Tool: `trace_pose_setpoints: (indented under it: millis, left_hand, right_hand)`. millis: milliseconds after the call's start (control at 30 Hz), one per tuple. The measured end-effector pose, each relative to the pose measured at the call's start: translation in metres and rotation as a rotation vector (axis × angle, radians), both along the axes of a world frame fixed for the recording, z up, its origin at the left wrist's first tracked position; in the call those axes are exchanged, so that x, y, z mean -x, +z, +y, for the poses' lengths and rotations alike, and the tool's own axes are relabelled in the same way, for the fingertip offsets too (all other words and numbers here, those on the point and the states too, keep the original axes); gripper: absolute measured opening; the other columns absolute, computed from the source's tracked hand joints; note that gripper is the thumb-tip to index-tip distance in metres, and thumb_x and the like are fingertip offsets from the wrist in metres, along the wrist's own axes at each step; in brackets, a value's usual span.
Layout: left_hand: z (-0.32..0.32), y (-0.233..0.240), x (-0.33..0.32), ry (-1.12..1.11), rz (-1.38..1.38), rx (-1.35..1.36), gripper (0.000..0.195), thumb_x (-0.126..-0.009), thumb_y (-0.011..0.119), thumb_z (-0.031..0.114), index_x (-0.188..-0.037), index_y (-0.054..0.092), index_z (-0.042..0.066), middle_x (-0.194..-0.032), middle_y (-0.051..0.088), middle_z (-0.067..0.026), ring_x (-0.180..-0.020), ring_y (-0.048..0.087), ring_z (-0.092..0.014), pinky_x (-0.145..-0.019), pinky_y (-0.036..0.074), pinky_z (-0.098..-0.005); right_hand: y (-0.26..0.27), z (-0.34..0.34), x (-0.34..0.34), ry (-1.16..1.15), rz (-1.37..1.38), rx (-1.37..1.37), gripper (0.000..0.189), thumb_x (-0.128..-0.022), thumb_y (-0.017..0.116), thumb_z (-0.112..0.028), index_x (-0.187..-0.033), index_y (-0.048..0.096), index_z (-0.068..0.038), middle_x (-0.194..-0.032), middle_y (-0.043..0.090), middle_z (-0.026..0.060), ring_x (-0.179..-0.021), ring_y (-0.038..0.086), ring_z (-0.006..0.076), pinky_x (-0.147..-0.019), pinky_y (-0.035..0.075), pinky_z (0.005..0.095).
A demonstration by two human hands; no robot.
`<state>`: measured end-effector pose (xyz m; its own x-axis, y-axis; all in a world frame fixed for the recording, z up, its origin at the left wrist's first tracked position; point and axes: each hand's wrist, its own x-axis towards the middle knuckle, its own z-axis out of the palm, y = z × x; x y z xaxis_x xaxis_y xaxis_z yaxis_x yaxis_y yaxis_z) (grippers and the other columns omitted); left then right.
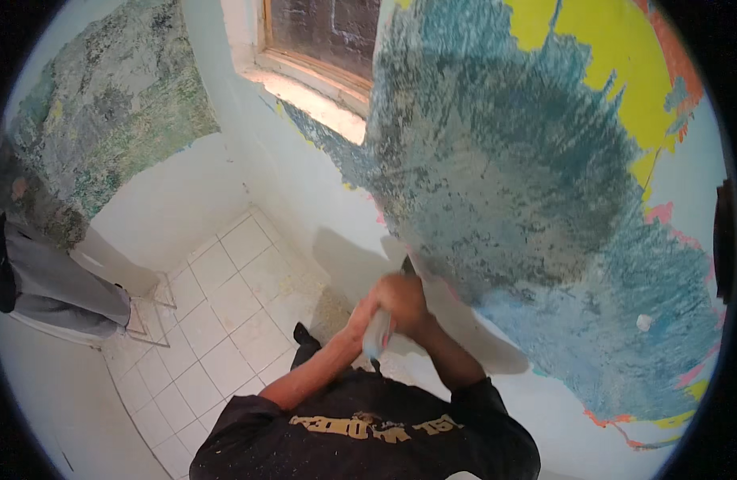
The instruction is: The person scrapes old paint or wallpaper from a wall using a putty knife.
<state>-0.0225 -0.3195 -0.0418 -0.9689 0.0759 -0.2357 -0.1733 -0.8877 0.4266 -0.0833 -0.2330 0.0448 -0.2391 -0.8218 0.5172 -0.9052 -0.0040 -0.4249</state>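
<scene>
My right hand and my left hand are together at the lower middle, close to the painted wall. Both grip the pale handle of a hand tool, which slants up between them. Its dark, narrow blade shows beyond my right knuckles, at the lower edge of the blue-grey painted patch. The hands hide much of the tool, so its exact kind cannot be told. Yellow, pink and orange paint borders parts of the patch, and white wall lies below and left of it.
A window with a wooden frame is above, its sill rough. At the left stands another person in grey trousers, by a second mottled wall patch. White floor tiles lie below. A dark object is at the right rim.
</scene>
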Motion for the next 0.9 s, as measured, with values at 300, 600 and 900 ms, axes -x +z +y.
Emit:
trace_pose_setpoints:
  millis: [300, 600, 900]
  left_hand:
    - [-0.006, -0.033, 0.006, -0.055, 0.244, 0.299, 0.052, -0.093, 0.037, 0.027, -0.140, 0.018, 0.012, -0.131, 0.040, -0.0095, -0.117, 0.042, -0.022, -0.100, 0.033, -0.0361]
    - [-0.014, -0.025, 0.013, -0.149, 0.309, -0.110, 0.050, -0.091, 0.040, 0.024, -0.136, 0.025, 0.007, -0.127, 0.044, -0.0099, -0.116, 0.043, -0.020, -0.100, 0.032, -0.0323]
    - [-0.007, -0.034, 0.011, -0.073, 0.064, 0.016, 0.048, -0.094, 0.036, 0.029, -0.137, 0.026, 0.011, -0.129, 0.042, -0.0106, -0.115, 0.045, -0.021, -0.098, 0.035, -0.0348]
  right_hand:
    - [0.014, -0.002, -0.011, 0.054, -0.022, 0.303, 0.017, -0.061, 0.062, -0.024, -0.071, 0.057, -0.011, -0.067, 0.057, 0.0039, -0.061, 0.057, 0.0229, -0.054, 0.043, 0.0358]
    - [0.007, -0.003, -0.010, 0.055, 0.090, 0.380, 0.015, -0.062, 0.061, -0.022, -0.062, 0.052, -0.010, -0.060, 0.053, 0.0037, -0.052, 0.054, 0.0201, -0.045, 0.040, 0.0302]
    - [0.010, 0.009, -0.016, -0.063, 0.123, 0.378, 0.021, -0.056, 0.065, -0.024, -0.067, 0.055, -0.009, -0.067, 0.055, 0.0036, -0.061, 0.056, 0.0240, -0.056, 0.042, 0.0342]
